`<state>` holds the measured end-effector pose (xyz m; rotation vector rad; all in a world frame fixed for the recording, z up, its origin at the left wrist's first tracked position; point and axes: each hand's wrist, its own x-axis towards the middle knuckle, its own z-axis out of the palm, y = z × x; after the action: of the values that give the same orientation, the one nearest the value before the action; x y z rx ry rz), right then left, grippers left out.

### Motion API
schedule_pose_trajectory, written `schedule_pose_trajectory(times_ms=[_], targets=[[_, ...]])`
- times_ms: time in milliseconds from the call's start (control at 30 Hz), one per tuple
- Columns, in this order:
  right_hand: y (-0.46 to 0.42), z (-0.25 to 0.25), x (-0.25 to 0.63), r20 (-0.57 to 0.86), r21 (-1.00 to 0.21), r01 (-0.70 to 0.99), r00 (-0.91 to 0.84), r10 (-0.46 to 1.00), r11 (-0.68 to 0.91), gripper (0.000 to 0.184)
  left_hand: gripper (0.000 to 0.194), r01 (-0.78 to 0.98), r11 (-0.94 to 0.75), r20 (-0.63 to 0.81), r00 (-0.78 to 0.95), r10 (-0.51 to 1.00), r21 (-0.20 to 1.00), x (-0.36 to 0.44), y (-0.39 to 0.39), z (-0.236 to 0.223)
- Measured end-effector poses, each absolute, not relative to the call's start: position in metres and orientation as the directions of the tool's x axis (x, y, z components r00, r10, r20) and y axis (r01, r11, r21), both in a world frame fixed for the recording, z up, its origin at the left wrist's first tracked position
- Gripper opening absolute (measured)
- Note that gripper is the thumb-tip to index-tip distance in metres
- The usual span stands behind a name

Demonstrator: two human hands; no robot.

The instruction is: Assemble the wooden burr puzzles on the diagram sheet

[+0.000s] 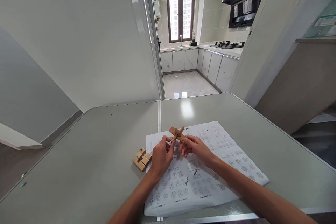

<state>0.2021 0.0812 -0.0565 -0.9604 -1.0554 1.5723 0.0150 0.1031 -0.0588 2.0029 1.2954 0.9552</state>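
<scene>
Several interlocking wooden puzzle pieces (177,133) form a crossed shape, held up over a printed sheet. My left hand (162,152) pinches the cross from its left and lower side. From the right, my right hand (195,147) grips one of its arms between thumb and fingers. The exact joint between the pieces is partly hidden by my fingers. Under both hands lies the large white instruction sheet (207,185), covered with small line drawings and a few handwritten marks. Left of my left hand, more wooden puzzle pieces (142,160) sit together on the table, one marked with a dark figure.
The grey-green table (105,154) has a seam (159,117) down its middle and rounded far corners. A white wall panel (105,42) stands beyond it on the left. Through the doorway are a kitchen counter (181,48), a gas stove (228,44) and a window (181,10).
</scene>
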Motion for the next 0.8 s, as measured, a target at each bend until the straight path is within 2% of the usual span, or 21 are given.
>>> schedule_pose_trajectory(times_ms=[133, 267, 433, 533, 667, 800], targets=[[0.083, -0.059, 0.202, -0.054, -0.960, -0.261, -0.192, 0.980, -0.104, 0.048, 0.026, 0.553, -0.371, 0.264, 0.266, 0.927, 0.746, 0.015, 0.104, -0.062], [0.085, -0.067, 0.203, 0.030, -0.985, -0.173, -0.133, 0.991, 0.007, 0.050, 0.025, 0.599, -0.361, 0.247, 0.266, 0.932, 0.715, 0.015, 0.105, -0.063], [0.092, -0.068, 0.212, 0.153, -0.988, -0.025, 0.027, 0.988, 0.154, 0.050, 0.022, 0.620, -0.358, 0.230, 0.281, 0.932, 0.698, 0.016, 0.104, -0.061], [0.100, -0.066, 0.223, 0.191, -0.981, 0.030, 0.137, 0.972, 0.189, 0.050, 0.019, 0.640, -0.375, 0.235, 0.296, 0.926, 0.671, 0.016, 0.104, -0.061], [0.112, -0.071, 0.241, 0.132, -0.985, -0.072, 0.255, 0.958, 0.155, 0.049, 0.016, 0.648, -0.386, 0.237, 0.308, 0.921, 0.656, 0.016, 0.103, -0.060], [0.122, -0.081, 0.258, -0.067, -0.934, -0.352, 0.328, 0.942, 0.056, 0.042, 0.016, 0.650, -0.392, 0.225, 0.328, 0.917, 0.651, 0.015, 0.103, -0.060]])
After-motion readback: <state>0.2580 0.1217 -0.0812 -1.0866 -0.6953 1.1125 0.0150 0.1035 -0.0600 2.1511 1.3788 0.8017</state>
